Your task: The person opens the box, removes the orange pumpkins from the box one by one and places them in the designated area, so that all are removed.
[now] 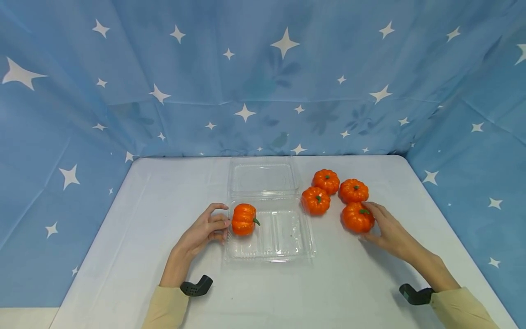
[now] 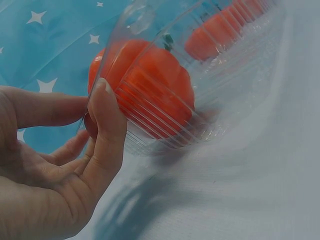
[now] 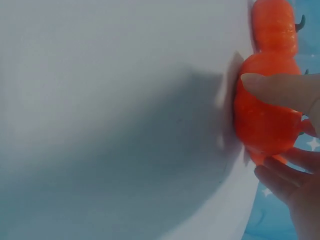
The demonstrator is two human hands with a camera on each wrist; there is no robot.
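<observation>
A clear plastic clamshell container lies unfolded on the table, its lid laid back on the far side. Inside its left end, a small orange pumpkin rests on its side, green stem to the right. My left hand pinches the container's left rim between thumb and fingers; the left wrist view shows the thumb on the clear wall. To the right, my right hand grips another orange pumpkin on the table, thumb on the near side and fingers on the far side.
Three more pumpkins sit close together beyond the gripped one: one at the back, one beside the container and one at the right. A white cloth covers the table. Blue star-patterned curtains stand behind and at both sides.
</observation>
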